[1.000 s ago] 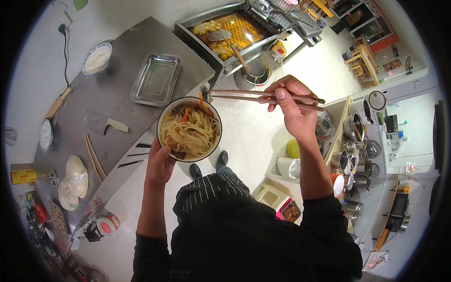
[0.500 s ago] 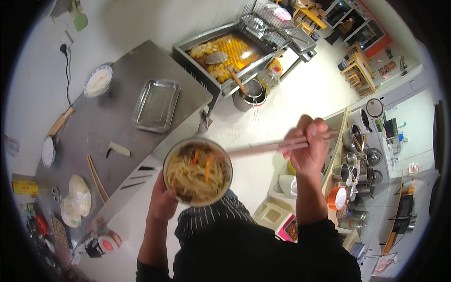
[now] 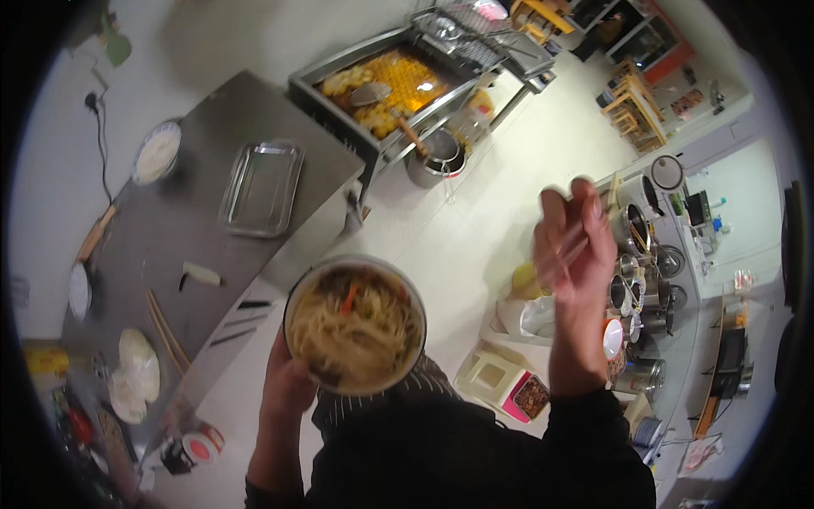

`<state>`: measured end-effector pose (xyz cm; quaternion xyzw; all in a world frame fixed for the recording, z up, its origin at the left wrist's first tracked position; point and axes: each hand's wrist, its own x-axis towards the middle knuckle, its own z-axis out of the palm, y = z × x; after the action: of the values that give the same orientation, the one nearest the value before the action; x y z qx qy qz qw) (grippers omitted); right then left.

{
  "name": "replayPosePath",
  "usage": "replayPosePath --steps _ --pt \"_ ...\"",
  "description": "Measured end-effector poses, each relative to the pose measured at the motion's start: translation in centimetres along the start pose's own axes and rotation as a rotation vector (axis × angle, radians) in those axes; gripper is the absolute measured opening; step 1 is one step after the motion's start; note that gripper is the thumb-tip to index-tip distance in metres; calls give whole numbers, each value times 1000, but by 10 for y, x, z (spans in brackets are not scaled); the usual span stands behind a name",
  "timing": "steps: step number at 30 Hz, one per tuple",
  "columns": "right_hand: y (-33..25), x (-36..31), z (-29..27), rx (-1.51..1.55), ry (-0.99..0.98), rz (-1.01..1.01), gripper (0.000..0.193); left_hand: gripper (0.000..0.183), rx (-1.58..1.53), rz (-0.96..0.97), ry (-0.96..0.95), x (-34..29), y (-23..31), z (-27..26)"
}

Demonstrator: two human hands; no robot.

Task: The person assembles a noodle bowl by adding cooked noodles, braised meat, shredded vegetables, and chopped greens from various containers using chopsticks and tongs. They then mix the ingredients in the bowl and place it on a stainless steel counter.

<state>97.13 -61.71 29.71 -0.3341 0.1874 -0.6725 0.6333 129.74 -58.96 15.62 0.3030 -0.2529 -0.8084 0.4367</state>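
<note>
My left hand (image 3: 289, 380) grips the near left side of a round bowl (image 3: 422, 321), held up in front of my body. Inside it are pale noodles (image 3: 356, 339) in broth, with an orange strip (image 3: 349, 298) that looks like carrot and some darker bits. Off to the right, my right hand (image 3: 578, 242) is raised with bent fingers, apart from the bowl. Pale pinkish chopsticks (image 3: 574, 248) show between its fingers, blurred and foreshortened; their tips cannot be made out.
Left, a steel counter (image 3: 199, 127) carries a metal tray (image 3: 295, 191), a bowl of white powder (image 3: 158, 154), chopsticks (image 3: 166, 329) and a bagged pale mass (image 3: 136, 373). Ahead stands a fryer (image 3: 381, 140) with yellow food in oil. Pots (image 3: 632, 227) line the right side.
My right hand has swung the chopsticks away from the bowl, and they no longer point toward it. The bowl sits slightly lower and looks larger. The whole view has shifted a little.
</note>
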Motion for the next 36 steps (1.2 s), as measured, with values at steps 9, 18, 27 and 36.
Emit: replayPosePath --steps 9,18,27,36 --pt "46 13 25 -1289 -498 -42 16 89 -2 91 -29 27 1 -21" --pt "5 35 39 -1089 -61 257 19 77 -46 152 15 29 -10 -37" --pt "126 5 -60 -496 284 324 20 78 -40 172 48 31 -8 -45" --pt "126 3 -46 -447 344 194 24 77 -53 214 64 35 -11 -44"
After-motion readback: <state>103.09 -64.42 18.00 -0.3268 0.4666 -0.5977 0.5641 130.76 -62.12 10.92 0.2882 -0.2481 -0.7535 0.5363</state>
